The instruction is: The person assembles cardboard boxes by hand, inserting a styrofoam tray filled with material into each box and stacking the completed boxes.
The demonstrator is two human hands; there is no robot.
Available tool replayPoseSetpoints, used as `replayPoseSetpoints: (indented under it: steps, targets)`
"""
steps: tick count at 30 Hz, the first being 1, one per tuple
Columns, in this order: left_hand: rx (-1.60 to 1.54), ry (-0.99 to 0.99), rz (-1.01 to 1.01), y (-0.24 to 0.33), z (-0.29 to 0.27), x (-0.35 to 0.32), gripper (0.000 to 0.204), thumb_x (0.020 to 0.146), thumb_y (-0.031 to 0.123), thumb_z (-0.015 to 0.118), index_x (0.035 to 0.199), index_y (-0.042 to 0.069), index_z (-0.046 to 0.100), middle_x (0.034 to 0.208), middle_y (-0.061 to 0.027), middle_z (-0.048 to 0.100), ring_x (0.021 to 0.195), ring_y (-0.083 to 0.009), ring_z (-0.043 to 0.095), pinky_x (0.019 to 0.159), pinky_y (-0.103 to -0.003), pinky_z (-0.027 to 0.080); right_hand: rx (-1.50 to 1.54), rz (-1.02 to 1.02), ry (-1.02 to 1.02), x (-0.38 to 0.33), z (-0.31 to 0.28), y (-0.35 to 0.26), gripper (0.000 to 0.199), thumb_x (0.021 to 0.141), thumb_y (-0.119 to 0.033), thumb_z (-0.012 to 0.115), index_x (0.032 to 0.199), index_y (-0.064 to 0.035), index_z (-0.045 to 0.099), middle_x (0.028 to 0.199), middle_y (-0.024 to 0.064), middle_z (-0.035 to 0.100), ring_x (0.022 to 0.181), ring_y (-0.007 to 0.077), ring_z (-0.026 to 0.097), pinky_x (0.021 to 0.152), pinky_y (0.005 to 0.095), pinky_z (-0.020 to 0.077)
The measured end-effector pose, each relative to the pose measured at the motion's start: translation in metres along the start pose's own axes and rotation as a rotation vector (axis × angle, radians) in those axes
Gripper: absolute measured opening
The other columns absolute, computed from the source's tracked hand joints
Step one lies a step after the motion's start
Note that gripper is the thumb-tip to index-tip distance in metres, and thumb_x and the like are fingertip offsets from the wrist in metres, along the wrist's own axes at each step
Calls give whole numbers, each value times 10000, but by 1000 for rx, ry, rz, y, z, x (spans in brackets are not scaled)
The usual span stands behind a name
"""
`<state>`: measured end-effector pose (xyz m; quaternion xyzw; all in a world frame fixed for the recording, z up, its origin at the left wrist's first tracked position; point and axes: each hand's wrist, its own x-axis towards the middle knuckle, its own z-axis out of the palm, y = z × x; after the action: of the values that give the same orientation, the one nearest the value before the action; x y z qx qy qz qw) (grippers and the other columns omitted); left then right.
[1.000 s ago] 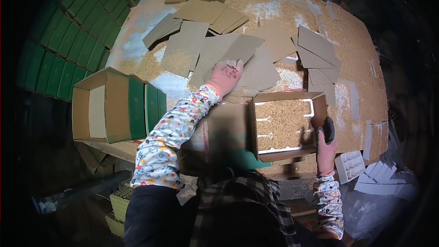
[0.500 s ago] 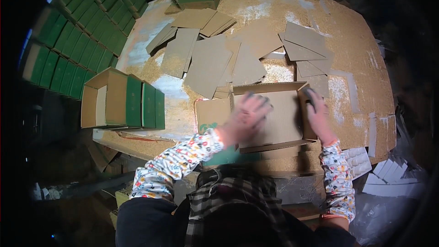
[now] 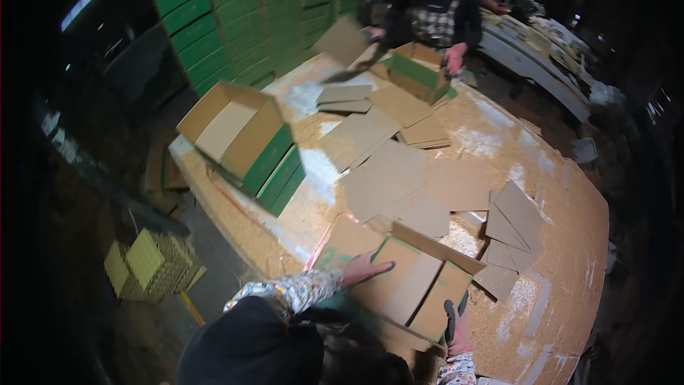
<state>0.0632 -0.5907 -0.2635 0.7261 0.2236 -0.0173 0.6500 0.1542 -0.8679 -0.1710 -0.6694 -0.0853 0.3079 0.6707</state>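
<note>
A brown cardboard box [image 3: 413, 289] with green edging lies at the near edge of the tabletop [image 3: 570, 242], its flaps folded nearly shut, tilted slightly.

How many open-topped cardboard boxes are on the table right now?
3: one under my left hand and right hand at the near edge, one on the left, one by the co-worker at the far end. Others may be hidden.

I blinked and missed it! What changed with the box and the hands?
The left hand came back from the loose cardboard sheets and now presses the box, whose flaps went from open to closed. The right hand stays at the box's edge. The open green box stayed put.
</note>
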Motion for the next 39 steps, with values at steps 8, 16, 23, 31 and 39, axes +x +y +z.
replayPoseSetpoints:
  steps: [8,16,23,31,39]
  targets:
    - [758,1024,1092,97,-260,-130,625,800,134,628,1361,-2,389,1387,-178,410,1313,-347,376,1091,-443,287,541,104,37,6,109,12,576,957,-308,507,1414,-13,317,1351,148,466,1186,244,495,996,354,415]
    - [-308,1525,658,-3,-484,-37,381,999,296,375,996,-11,601,918,-101,630,885,-258,555,822,-348,435,328,-333,-222,78,374,-122,651,953,-268,548,1448,9,228,1356,196,449,1195,265,496,1049,367,377]
    - [6,1564,285,-76,-500,-45,378,1009,279,403,1125,-69,498,1078,-155,532,976,-260,484,846,-371,423,-43,-228,-135,175,524,-97,801,840,-452,654,1338,85,328,1328,255,449,1188,343,473,1021,370,364]
    - [56,318,50,-113,-183,-70,531,889,276,623,1271,-57,465,1216,-187,545,1140,-301,511,997,-369,391,-951,-293,420,59,148,78,709,767,-282,700,1304,65,393,1279,308,423,1231,438,384,1062,449,315]
    - [130,475,-279,-6,-50,40,806,782,436,705,1326,-50,362,1275,-211,482,1162,-306,475,964,-365,406,-226,130,311,43,-65,106,810,883,-455,590,1390,102,292,1361,212,440,1256,268,419,1039,338,329]
